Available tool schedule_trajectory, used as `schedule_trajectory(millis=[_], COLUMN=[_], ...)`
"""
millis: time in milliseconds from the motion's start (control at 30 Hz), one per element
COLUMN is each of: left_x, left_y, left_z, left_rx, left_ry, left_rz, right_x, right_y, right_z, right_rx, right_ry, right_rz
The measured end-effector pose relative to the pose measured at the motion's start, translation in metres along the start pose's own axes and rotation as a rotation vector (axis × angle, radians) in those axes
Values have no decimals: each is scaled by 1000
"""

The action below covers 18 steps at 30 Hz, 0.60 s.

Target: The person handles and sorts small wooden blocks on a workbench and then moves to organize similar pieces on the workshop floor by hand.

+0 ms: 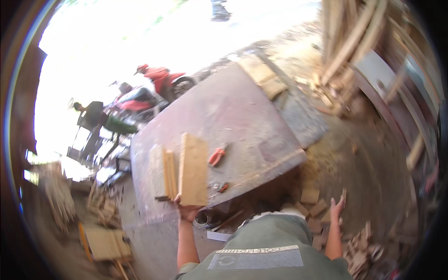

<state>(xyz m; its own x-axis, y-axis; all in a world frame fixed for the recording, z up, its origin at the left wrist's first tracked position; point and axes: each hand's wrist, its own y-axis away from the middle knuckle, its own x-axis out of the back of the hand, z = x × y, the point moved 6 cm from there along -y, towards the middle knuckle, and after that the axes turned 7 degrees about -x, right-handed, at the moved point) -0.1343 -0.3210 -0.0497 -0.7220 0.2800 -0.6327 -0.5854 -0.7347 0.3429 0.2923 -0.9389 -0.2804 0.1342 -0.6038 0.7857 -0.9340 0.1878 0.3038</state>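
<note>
Head view shows a flat wooden board held upright at the near edge of a large worn tabletop, with the left hand gripping its lower end, fingers wrapped on the wood. Just to the board's left stands a small stack of wooden pieces, close to or touching it; the blur makes it hard to tell which. To the right of the board, on the tabletop, lie red-handled pliers and a smaller red-tipped tool. At the far end of the tabletop rest two pale wooden blocks. The right hand hangs free over the ground on the right, palm open and fingers spread, holding nothing, above scattered wood offcuts. Beyond the table on the left stand a red motorbike and a dark chair. Long timber lengths lean at the upper right.
</note>
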Motion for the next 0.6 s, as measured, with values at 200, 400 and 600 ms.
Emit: schedule_trajectory(millis=[200,400,600], left_x=[-86,-94,-65], left_y=[13,1,-10], left_z=[-61,-110,-117], left_rx=[87,140,175], left_ry=[104,-12,-96], left_rz=[-225,-286,-260], right_x=[-24,-59,-74], right_y=[128,156,193], right_z=[-343,-454,-479], right_rx=[934,533,119], right_ry=[-204,-648,-898], right_rz=[-389,-999,-1415])
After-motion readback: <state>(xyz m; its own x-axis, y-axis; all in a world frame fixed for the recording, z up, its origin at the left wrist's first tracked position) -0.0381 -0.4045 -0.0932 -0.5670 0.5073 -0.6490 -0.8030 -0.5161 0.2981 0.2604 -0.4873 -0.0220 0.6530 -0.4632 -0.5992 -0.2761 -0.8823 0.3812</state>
